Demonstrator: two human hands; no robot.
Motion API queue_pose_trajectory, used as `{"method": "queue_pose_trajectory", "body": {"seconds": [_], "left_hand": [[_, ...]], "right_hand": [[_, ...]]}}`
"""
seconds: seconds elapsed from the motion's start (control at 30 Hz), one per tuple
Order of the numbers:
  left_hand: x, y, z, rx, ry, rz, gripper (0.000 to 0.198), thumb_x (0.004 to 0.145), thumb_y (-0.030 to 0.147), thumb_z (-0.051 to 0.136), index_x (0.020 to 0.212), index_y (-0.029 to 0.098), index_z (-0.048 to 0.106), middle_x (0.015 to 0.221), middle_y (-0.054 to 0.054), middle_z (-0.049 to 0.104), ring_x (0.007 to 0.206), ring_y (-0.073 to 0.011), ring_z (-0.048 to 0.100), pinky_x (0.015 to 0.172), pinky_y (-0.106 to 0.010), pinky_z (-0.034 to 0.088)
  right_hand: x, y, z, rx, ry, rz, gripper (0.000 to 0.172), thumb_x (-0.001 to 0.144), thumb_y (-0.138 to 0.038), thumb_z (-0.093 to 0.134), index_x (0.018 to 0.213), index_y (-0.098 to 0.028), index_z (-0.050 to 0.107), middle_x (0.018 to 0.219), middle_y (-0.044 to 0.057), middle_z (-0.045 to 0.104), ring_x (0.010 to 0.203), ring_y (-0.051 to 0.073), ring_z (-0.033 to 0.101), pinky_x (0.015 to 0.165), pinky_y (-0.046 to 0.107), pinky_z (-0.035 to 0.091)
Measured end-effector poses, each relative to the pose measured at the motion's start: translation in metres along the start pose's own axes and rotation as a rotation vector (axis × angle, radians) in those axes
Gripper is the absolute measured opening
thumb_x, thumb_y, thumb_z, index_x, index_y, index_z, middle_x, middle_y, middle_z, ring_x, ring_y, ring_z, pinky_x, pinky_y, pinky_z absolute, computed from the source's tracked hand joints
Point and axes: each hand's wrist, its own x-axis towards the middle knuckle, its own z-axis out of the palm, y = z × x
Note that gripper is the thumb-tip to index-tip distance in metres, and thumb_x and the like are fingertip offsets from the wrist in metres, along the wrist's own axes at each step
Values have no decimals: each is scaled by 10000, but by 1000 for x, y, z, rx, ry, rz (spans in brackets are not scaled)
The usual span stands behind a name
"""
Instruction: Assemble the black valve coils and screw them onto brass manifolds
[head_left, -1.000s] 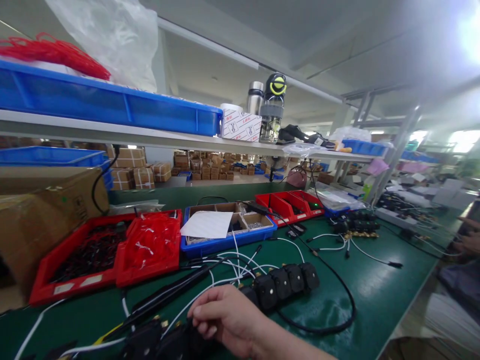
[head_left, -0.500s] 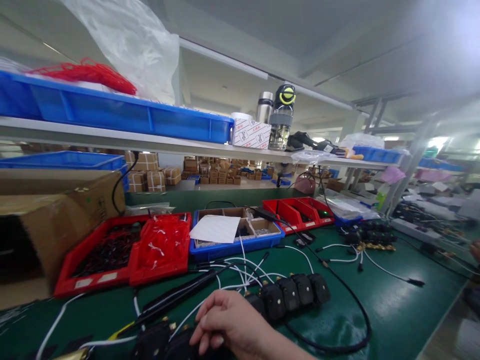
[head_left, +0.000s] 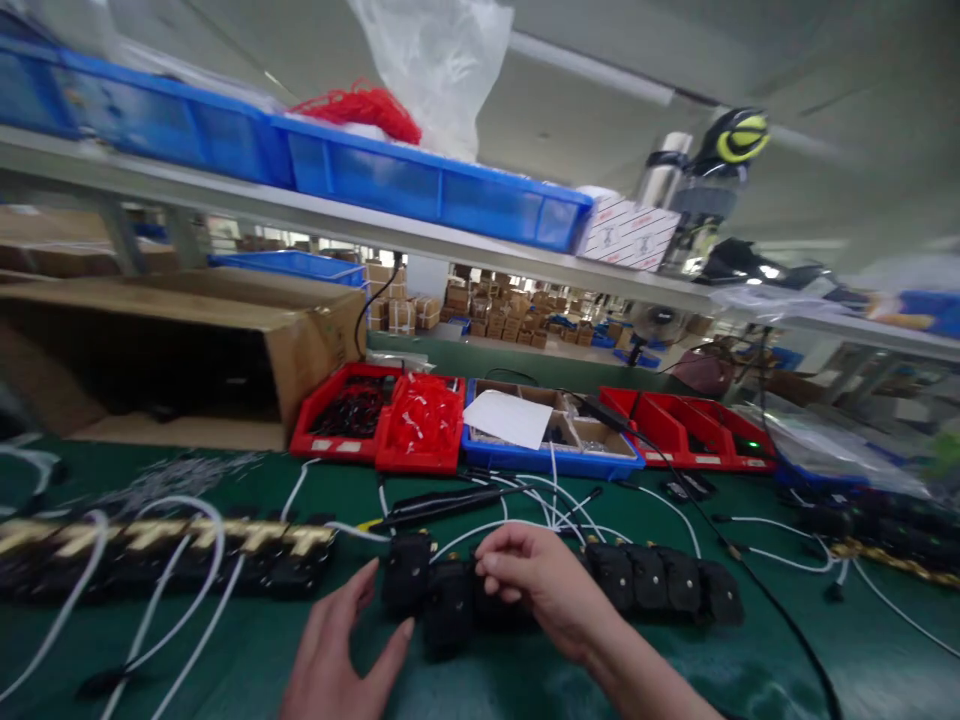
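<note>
My left hand is low in the view, thumb and fingers apart, with nothing between them. Just beyond its fingertips stands a black block-shaped unit, and a second black unit sits beside that one. My right hand is above the row, fingers curled and pressed together; whatever they may hold is too small to make out. To its right, more black units with small screws stand side by side. White cables run out behind them. A black pen-shaped tool lies behind the units.
At left, black units with brass fittings form a long row. Behind are red bins, a blue divided tray with white paper, and an open cardboard box. A shelf crosses above.
The view has swung left, so the bench things sit further right. My left hand has come into view, open. My right hand stays closed over the black units.
</note>
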Motion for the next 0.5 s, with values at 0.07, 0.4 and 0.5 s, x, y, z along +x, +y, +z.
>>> {"method": "queue_pose_trajectory", "body": {"seconds": [0.07,0.4,0.5], "left_hand": [[-3,12,-3,3,33,34,554,808,476,651,1315,259,594,1251,-77,621,1166,-296,637,1046,-531,539],[-12,36,0,59,13,127,645,771,100,699,1351,344,558,1274,-52,557,1205,-266,536,1056,-528,500],[-11,40,0,95,3,175,675,740,62,737,1328,356,583,1297,-55,538,1231,-278,506,1050,-524,499]], "right_hand": [[-1,2,-1,-17,-8,20,329,652,-345,867,852,-135,711,781,27,696,637,77,562,535,191,281],[-1,6,2,-181,-53,69,376,700,-448,885,856,-182,668,653,-20,652,592,73,479,553,213,238],[-1,5,5,-285,-60,65,403,715,-487,864,939,-192,704,658,-19,661,609,94,501,588,232,285]]}}
